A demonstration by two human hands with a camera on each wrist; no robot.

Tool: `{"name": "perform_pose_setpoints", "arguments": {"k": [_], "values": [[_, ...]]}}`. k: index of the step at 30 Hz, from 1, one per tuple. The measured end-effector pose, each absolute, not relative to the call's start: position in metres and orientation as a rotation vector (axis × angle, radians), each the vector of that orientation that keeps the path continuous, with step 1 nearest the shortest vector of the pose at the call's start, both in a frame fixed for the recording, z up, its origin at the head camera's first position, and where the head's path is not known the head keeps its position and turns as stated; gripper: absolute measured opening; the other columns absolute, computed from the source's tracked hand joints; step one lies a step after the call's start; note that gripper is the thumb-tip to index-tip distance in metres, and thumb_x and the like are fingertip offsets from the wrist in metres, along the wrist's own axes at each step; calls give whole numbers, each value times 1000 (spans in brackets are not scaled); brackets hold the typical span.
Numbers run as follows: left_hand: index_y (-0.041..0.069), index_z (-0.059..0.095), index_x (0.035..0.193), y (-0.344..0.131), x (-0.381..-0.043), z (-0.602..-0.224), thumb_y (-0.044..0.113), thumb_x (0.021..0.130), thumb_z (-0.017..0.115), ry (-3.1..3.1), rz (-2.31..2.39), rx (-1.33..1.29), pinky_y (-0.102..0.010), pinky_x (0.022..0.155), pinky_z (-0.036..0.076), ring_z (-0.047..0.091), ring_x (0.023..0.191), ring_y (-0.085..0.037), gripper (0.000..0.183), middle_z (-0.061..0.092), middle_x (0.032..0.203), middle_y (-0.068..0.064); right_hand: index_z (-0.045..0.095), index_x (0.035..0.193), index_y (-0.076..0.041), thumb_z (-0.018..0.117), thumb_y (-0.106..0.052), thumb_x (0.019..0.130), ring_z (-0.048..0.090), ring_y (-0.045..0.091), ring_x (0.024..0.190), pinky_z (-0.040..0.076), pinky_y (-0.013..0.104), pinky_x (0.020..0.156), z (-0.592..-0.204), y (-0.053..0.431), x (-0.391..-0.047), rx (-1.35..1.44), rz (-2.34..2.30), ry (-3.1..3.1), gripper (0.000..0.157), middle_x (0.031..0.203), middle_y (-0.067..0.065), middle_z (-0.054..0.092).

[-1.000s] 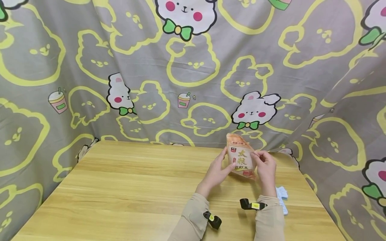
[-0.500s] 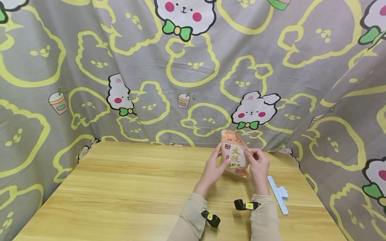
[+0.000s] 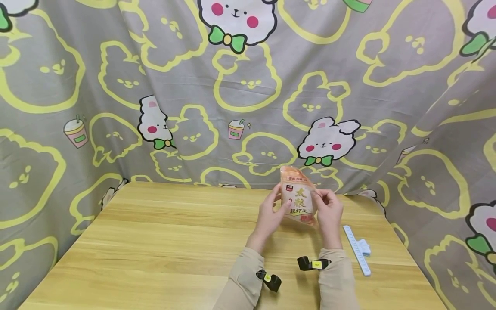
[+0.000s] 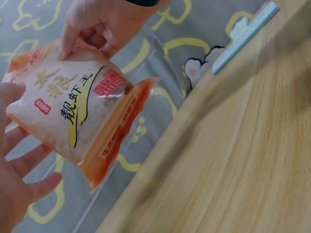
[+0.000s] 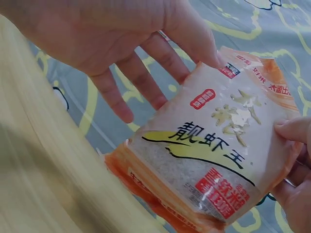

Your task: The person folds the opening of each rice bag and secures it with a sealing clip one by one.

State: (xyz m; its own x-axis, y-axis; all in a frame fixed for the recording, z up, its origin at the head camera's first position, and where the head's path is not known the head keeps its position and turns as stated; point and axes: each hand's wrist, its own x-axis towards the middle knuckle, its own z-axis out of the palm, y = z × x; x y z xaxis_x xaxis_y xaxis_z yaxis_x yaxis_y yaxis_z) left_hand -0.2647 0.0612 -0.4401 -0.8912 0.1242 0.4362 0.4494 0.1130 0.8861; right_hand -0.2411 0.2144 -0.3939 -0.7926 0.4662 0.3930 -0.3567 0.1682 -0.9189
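Note:
A small plastic bag of rice point(image 3: 296, 198), orange at both ends with printed characters on its front, is held up above the far right part of the table. My left hand point(image 3: 268, 217) holds its left edge, thumb on the front and fingers behind. On the opposite edge, my right hand point(image 3: 330, 214) pinches the plastic between thumb and curled fingers. White grains show through the bag's lower part point(image 5: 170, 167) in the right wrist view. Right of my right forearm, a light blue bag clip point(image 3: 357, 251) with ruler-like marks lies on the table.
The wooden table point(image 3: 147, 245) reaches back to a grey curtain point(image 3: 186, 86) with yellow outlines and cartoon rabbits, which also hangs along both sides. Black straps point(image 3: 314, 263) with small yellow labels sit on both sleeves.
Both hands have shifted a little left with the bag of rice. The blue clip, partly covered by my right forearm a second ago, now shows in full. Both holds look the same.

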Motion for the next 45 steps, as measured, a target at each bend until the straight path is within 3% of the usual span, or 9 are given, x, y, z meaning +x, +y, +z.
{"name": "perform_pose_setpoints", "arguments": {"k": [4,10,21,27,33,41,45], "values": [[11,41,147,60,-264,-438,17,96,60,-2113,-1807,-546,-51,98,49,64,113,-32,55,60,134,-14,62,87,17,67,5,87,51,-2,61,43,11,53,-392,209,-241,-76,1670,-1812,13,72,-13,61],[8,43,145,59,-271,-445,17,96,59,-2040,-1745,-535,-41,93,54,67,108,-29,52,66,123,-16,62,84,14,68,6,85,50,-1,59,41,10,52,-390,203,-241,-64,1657,-1812,10,72,-6,61],[6,52,138,46,-277,-449,15,94,64,-1931,-1701,-469,-38,87,57,69,98,-29,47,69,117,-16,63,86,16,67,5,86,48,-2,59,39,10,52,-388,191,-239,-4,1672,-1865,11,72,-6,60],[4,57,133,40,-281,-450,9,90,68,-1882,-1704,-429,-45,85,57,70,92,-31,45,71,107,-18,63,86,16,67,5,86,49,-1,59,40,10,52,-388,185,-239,31,1681,-1871,11,72,-4,58],[-6,57,129,35,-267,-430,-1,89,66,-1896,-1674,-392,-49,85,57,69,92,-38,42,70,107,-25,63,87,15,67,4,87,51,0,61,41,11,53,-389,180,-239,32,1727,-1871,12,75,-5,60],[-11,59,123,25,-252,-411,-3,87,66,-1878,-1623,-413,-47,84,57,69,88,-39,37,70,102,-27,64,80,1,67,5,86,52,1,63,44,12,55,-388,174,-239,35,1756,-1853,8,78,6,64],[-8,62,121,22,-266,-425,-2,86,68,-1870,-1596,-394,-49,81,57,70,86,-39,36,72,99,-26,62,84,10,67,5,86,52,0,63,44,12,55,-390,171,-241,46,1755,-1874,7,77,3,63]]}}
